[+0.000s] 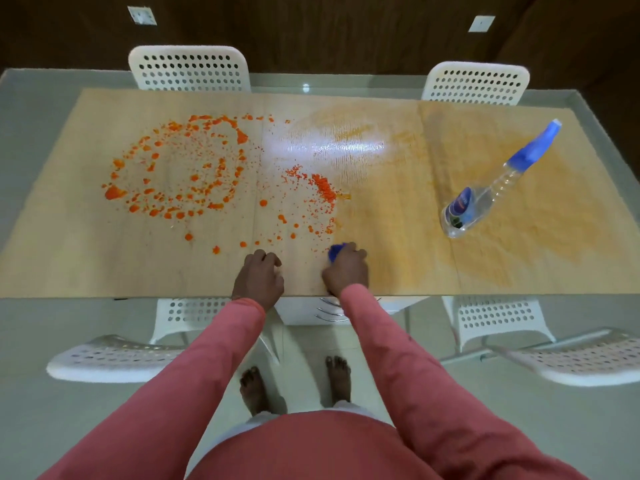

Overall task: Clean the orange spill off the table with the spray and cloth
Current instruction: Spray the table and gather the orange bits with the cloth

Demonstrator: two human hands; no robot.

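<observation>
The table (86,271) stretches crosswise in front of the person. On its left half lies a ring of spill (180,168), with a smaller scatter (304,199) to its right, near the middle. Right of that scatter the top is smeared, out toward the far right end. The spray bottle (491,188) stands on the right part of the table, well apart from the hands. At the near edge, the left hand (259,275) rests on the table; just beside it to the right, the right hand (346,268) holds the cloth (335,250) against the top, at the near end of the scatter. Two chairs (189,69) stand behind the table; others sit at the near side.
</observation>
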